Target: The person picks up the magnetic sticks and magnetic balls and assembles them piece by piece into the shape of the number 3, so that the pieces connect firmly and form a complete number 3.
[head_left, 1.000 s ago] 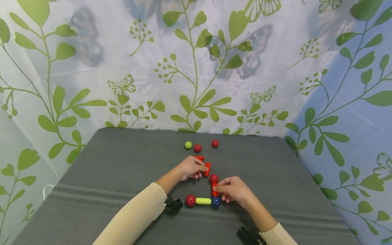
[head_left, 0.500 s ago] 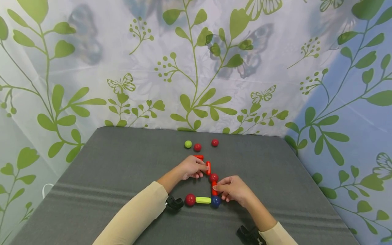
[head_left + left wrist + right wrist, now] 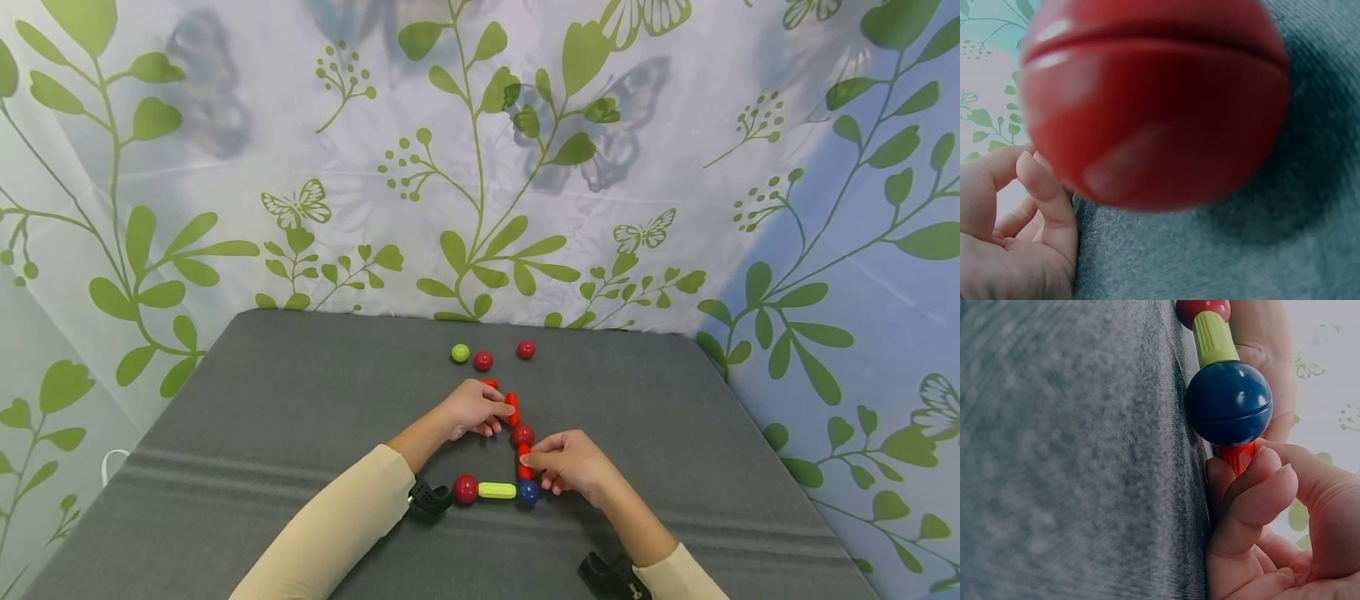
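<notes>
My left hand (image 3: 474,408) pinches a red rod (image 3: 513,408) between thumb and fingers. The rod's near end is at a red ball (image 3: 522,435); whether they touch I cannot tell. My right hand (image 3: 572,461) grips a second red rod (image 3: 525,463) that runs from that ball to a blue ball (image 3: 527,493). From the blue ball a yellow-green rod (image 3: 497,491) leads left to another red ball (image 3: 466,489), which looms large in the left wrist view. The right wrist view shows the blue ball (image 3: 1229,403) above the curled right fingers.
Behind the left hand another red rod (image 3: 489,383) lies partly hidden. Further back on the grey cloth-covered table (image 3: 337,367) sit a green ball (image 3: 460,353) and two red balls, one left (image 3: 483,361) and one right (image 3: 527,349). A patterned curtain (image 3: 360,167) hangs behind.
The red rod in my left hand has shifted slightly right and tilted, its near end closer to the red ball. My right hand has kept its hold on the other red rod.
</notes>
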A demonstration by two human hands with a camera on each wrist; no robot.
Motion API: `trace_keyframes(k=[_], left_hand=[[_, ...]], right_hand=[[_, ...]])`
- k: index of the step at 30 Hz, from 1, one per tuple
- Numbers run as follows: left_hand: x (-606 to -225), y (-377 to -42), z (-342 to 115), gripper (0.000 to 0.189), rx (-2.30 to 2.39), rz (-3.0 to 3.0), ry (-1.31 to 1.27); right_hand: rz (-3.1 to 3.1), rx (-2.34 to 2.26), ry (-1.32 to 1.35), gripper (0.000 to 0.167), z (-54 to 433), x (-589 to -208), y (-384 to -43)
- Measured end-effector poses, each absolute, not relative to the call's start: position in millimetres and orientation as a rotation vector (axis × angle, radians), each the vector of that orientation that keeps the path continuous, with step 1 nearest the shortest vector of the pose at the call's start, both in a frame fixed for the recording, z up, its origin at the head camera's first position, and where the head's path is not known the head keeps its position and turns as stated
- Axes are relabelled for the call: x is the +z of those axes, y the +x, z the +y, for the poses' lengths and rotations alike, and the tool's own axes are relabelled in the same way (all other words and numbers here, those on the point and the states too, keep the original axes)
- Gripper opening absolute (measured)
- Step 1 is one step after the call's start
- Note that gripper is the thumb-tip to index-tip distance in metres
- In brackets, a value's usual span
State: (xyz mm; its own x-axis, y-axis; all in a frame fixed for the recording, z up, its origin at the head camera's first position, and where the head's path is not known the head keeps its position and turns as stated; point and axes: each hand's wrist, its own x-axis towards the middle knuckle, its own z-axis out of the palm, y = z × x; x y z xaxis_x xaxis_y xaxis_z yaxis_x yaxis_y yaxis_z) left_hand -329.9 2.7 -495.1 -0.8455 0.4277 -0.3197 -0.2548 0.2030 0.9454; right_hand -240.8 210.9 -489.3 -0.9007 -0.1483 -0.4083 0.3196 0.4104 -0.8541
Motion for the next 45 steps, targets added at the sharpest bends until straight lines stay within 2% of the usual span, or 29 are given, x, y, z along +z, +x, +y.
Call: trace_keyframes(k=[13,31,39,45], left_hand=[[-493.9,-331.4,7.9,0.023,1.662,2.117,0.303],[-496.2,-332.5,3.4,0.023,1.671,2.045,0.233],[-490.4,-329.2,2.7,0.015,1.535,2.244,0.424],[-493.6,-328.6,2.2,0.014,1.516,2.260,0.457]], right_hand=[[2.247,-1.491,0.138,0.031,210.1,-487.8,-240.0],[2.238,-1.496,0.128,0.034,211.2,-488.8,-241.2],[2.248,-1.496,0.135,0.033,211.9,-487.2,-241.0],[2.236,-1.511,0.132,0.033,211.9,-489.7,-241.6]])
